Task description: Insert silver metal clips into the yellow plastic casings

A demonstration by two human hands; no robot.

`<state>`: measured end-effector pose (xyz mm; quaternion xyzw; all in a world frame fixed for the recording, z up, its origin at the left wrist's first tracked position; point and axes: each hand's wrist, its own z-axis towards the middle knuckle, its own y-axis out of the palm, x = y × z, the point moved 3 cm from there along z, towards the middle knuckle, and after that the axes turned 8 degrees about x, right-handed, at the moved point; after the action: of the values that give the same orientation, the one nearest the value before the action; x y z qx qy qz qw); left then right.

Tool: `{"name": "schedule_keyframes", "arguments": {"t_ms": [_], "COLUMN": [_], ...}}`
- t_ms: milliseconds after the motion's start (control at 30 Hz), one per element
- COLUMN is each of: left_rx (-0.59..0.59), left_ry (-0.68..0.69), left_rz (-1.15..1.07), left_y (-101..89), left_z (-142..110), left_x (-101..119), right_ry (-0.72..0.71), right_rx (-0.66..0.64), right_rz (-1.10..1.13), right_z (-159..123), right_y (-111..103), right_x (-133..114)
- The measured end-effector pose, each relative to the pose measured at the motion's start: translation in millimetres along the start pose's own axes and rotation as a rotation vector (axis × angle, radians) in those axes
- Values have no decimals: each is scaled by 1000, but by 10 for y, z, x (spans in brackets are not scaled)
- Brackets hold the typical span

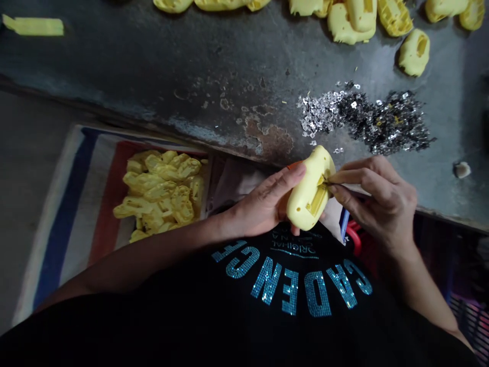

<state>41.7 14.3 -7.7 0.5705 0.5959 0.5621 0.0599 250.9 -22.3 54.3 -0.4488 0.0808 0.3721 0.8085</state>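
My left hand [269, 201] is wrapped round a yellow plastic shell [305, 204], holding it up at the table's front edge. The shell is rounded, with small holes and a rectangular opening facing my right side. Thumb and forefinger of my right hand [378, 196] are pinched together at a slot in the shell. A small dark piece shows at those fingertips, too small to name for certain. Beyond my right hand lies a pile of small shiny metal pieces [367, 120] on the table.
More yellow shells [353, 20] lie along the far side of the grey table [153, 66]. A box of yellow parts [164, 188] stands at lower left by a striped sheet [103, 199]. A yellow strip [36, 26] is at upper left, a small whitish lump [462, 169] at right.
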Motion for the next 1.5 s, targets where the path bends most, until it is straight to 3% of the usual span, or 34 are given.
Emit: {"name": "schedule_keyframes", "arguments": {"t_ms": [133, 267, 467, 600, 833, 1167, 1500], "left_rx": [34, 21, 2, 4, 65, 24, 27], "left_ry": [72, 33, -7, 2, 51, 24, 16], "left_rz": [66, 56, 39, 49, 95, 93, 103], "left_y": [8, -6, -16, -4, -21, -13, -58], "left_z": [-28, -26, -22, -15, 25, 36, 21], "left_x": [-15, -26, -6, 3, -10, -5, -46], "right_ry": [-40, -80, 142, 158, 248, 391, 376], "right_rx": [-56, -117, -233, -276, -265, -224, -271], "right_rz": [-1, 16, 135, 173, 239, 369, 360], "right_z": [42, 76, 160, 206, 230, 183, 218], "right_y": [32, 30, -69, -87, -40, -33, -5], "right_x": [16, 25, 144, 192, 199, 229, 260]}}
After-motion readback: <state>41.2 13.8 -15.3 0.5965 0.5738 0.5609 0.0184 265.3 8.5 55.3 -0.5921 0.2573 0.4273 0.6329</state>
